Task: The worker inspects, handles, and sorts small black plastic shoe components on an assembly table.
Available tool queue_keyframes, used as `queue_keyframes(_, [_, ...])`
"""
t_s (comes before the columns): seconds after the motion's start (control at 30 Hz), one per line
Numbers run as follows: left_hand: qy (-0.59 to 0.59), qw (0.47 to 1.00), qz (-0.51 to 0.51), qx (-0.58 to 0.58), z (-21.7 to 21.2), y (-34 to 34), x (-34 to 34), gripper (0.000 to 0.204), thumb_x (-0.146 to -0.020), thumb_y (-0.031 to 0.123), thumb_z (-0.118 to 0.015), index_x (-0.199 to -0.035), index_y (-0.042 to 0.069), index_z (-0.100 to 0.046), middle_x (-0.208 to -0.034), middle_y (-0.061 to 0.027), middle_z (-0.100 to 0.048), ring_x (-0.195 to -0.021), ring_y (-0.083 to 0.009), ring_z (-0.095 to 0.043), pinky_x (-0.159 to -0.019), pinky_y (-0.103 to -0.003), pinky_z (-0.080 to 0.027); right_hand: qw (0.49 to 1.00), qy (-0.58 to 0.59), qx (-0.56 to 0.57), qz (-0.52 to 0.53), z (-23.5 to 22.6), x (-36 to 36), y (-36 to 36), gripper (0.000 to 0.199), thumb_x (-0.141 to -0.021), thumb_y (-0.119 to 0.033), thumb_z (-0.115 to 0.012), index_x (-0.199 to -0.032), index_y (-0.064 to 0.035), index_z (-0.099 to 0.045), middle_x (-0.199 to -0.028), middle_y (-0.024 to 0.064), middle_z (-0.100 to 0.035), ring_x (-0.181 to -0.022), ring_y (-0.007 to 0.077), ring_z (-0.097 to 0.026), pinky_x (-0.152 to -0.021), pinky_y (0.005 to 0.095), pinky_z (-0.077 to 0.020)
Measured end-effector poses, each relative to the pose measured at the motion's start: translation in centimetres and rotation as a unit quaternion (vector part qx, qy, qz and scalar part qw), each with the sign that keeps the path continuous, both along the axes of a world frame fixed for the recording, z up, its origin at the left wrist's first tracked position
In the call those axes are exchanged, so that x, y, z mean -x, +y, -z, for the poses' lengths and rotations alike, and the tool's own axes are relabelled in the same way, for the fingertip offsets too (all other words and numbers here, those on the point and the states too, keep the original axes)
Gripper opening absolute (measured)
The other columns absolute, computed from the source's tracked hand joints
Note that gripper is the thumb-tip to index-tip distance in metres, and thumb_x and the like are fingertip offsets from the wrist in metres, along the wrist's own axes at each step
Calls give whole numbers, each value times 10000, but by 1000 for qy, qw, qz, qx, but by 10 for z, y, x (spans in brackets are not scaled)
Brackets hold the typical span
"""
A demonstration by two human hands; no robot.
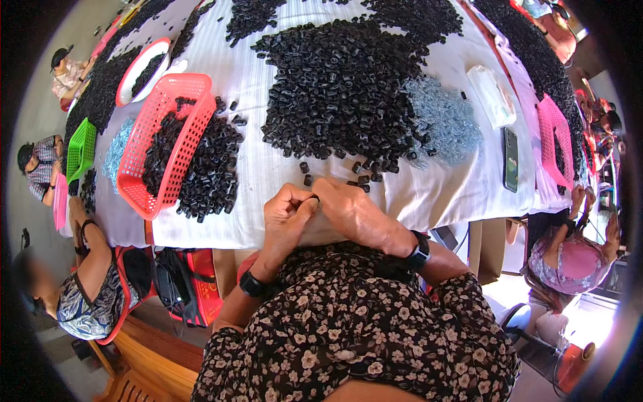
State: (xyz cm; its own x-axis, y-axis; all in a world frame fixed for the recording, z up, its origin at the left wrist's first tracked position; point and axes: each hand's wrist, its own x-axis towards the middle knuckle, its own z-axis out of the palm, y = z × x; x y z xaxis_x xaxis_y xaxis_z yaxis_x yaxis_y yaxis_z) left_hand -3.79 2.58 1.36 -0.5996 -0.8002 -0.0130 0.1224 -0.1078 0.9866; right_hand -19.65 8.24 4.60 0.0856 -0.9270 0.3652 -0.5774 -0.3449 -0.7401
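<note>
At the near edge of the table, my left hand (287,209) and my right hand (353,210) meet, both closed. The left thumb and forefinger pinch a small black plastic piece (315,197), of which only a bit shows. My right hand presses against the same spot, its fingertips mostly hidden behind its back. Just beyond the hands lies a large heap of small black cylindrical plastic pieces (335,87), with a few strays close to my knuckles. A pile of tiny clear bluish pieces (443,120) touches the heap's right side.
Left of me, a red perforated basket (189,86) stands tilted among more black pieces (211,171). At the right lie a phone (511,161), a white plastic packet (492,96) and a pink basket (554,141). People sit along both sides; a white cloth (429,194) covers the table.
</note>
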Motion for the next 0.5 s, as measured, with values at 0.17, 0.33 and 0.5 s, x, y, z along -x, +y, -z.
queue_keyframes(0.17, [18, 999, -21, -29, -2, -1, 3, 63, -869, -6, -594, -835, 25, -550, -778, -2, -600, -687, -31, -525, -616, -179, -438, 991, 121, 61, 12, 3, -6, -1, 236, -730, -55, -608, -887, 9, -443, -740, 133, -530, -705, 293, -589, -582, 348, -498])
queue_keyframes(0.33, [9, 998, -31, -56, 4, 0, 5, 73, -863, 2, -605, -809, 30, -564, -766, 13, -602, -674, -22, -518, -607, -177, -433, 984, 160, 75, 27, 7, -11, -6, 227, -730, -18, -592, -897, -5, -438, -723, 122, -518, -672, 280, -580, -562, 359, -483])
queue_keyframes(0.5, [12, 995, -57, -80, 12, 0, 5, 93, -859, 3, -610, -777, 34, -579, -753, 20, -601, -673, -21, -517, -603, -176, -431, 977, 200, 72, 32, 12, -14, -7, 215, -732, -37, -586, -891, 0, -446, -705, 105, -518, -646, 244, -578, -546, 346, -484])
